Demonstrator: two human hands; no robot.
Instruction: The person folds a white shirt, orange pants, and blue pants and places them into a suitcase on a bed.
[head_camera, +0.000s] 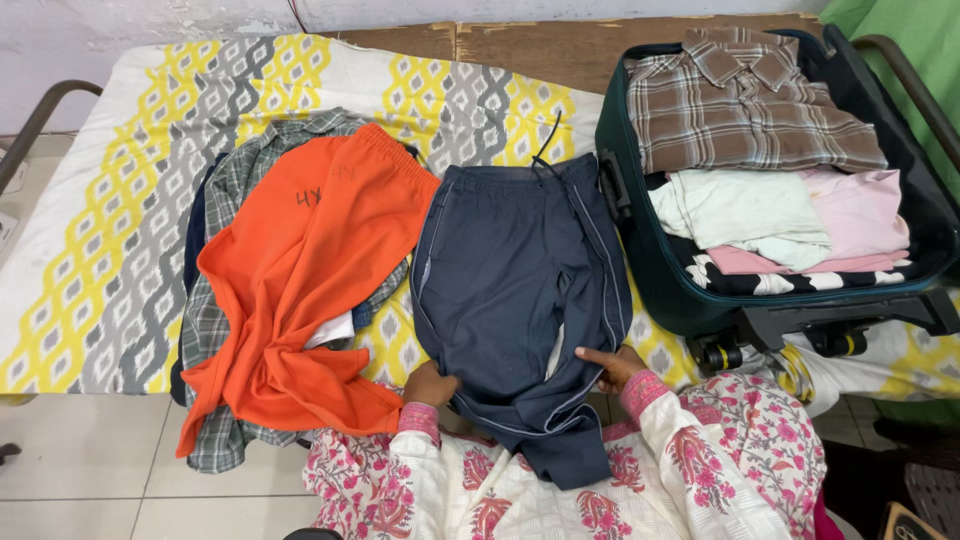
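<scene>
We see the left hand (432, 383) and the right hand (612, 366) at the near edge of the bed (90, 270), both on the dark blue pants (520, 290). The left hand presses flat on the pants' lower left side, fingers together. The right hand lies on the lower right side with its thumb pointing left, fingers apart; it is not gripping the cloth. The pants lie between the two hands and stretch away from them toward the far edge, with the waist at the far end. The bottom of the pants hangs over the near edge onto the person's flowered lap.

Just left of the pants lies an orange garment (310, 290), spread over a checked green shirt (215, 330). They touch the pants' left side.

On the right end of the bed sits an open suitcase (640, 250). Inside we see a folded brown checked shirt (750, 100) at the far end, then white cloth (745, 210) and pink cloth (860, 215) nearer.
</scene>
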